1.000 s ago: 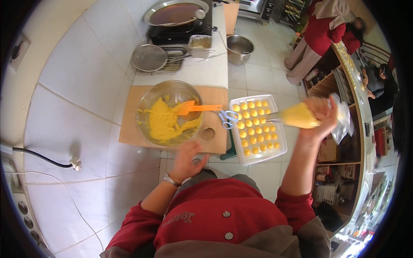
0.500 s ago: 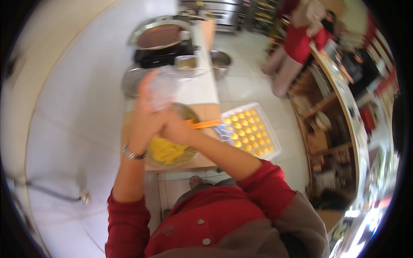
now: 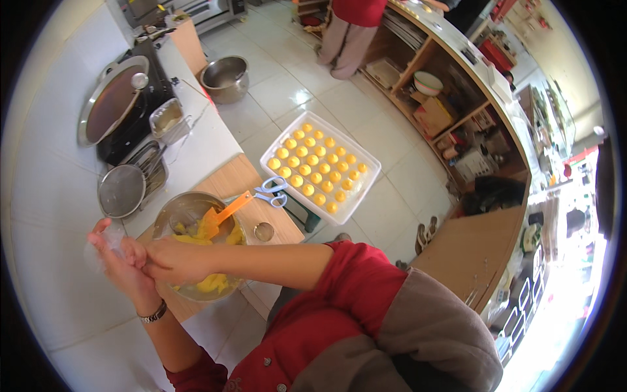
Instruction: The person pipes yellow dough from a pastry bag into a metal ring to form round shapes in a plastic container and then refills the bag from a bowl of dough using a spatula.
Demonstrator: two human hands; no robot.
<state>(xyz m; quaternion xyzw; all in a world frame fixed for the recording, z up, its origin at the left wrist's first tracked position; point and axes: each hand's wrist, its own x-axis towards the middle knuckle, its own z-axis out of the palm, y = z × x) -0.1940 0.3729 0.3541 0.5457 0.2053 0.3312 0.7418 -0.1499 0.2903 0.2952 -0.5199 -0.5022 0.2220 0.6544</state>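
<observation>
A thin clear plastic bag [image 3: 112, 245] is around the fingers of my left hand [image 3: 134, 279], which are stretched out and apart. My right hand [image 3: 179, 259] reaches across to the left palm, its fingers closed on the plastic. Both hands are over the left side of a steel mixing bowl [image 3: 171, 208] that holds soft yellow dough [image 3: 212, 283]. In the bowl an orange spatula [image 3: 225, 214] leans on the rim with its handle to the right. Light-blue-handled scissors [image 3: 271, 193] and a small round metal cup [image 3: 264, 231] are beside the bowl on a wooden board [image 3: 225, 175].
A white tray [image 3: 368, 189] of yellow dough balls stands right of the board. Farther left are a sieve [image 3: 122, 191], a clear tub [image 3: 170, 122] and a wide pan [image 3: 108, 108] of dark brown contents. A steel pot [image 3: 225, 80] sits on the floor. Another person [image 3: 353, 32] stands by the shelves.
The view has swung to the right and sharpened from blur. My hands, with the plastic, now appear lower and farther left, and the left fingers show spread.
</observation>
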